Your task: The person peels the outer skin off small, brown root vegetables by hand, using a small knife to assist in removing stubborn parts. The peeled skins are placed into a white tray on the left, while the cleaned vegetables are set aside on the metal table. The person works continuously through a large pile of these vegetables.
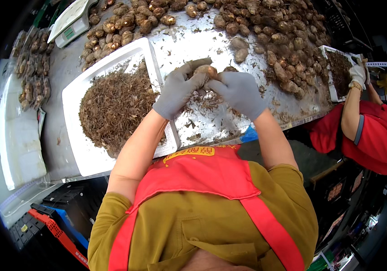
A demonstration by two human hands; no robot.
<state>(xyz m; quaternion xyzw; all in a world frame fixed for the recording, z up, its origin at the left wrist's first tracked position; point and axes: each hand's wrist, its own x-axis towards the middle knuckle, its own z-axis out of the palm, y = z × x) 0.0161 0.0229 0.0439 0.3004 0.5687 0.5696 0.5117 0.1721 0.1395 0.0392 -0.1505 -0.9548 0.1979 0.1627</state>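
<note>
Both my hands wear grey knit gloves and meet over the metal tabletop. My left hand (178, 87) wraps its fingers and thumb around a brown taro corm (207, 70). The thumb and fingers of my right hand (241, 93) press on the right end of that same corm. Another dark corm (230, 68) shows just behind my right hand, partly covered by it. Below the hands lie loose husk fibres (207, 101). Left of my left hand is a white foam box (154, 61) heaped with brown peeled husk (115, 105).
A large pile of taro corms (288, 40) covers the back right, and another (122, 23) the back left. A weighing scale (70, 23) stands by bagged corms (34, 64). At right, a co-worker's gloved hand (357, 74) is over a second foam box (334, 91).
</note>
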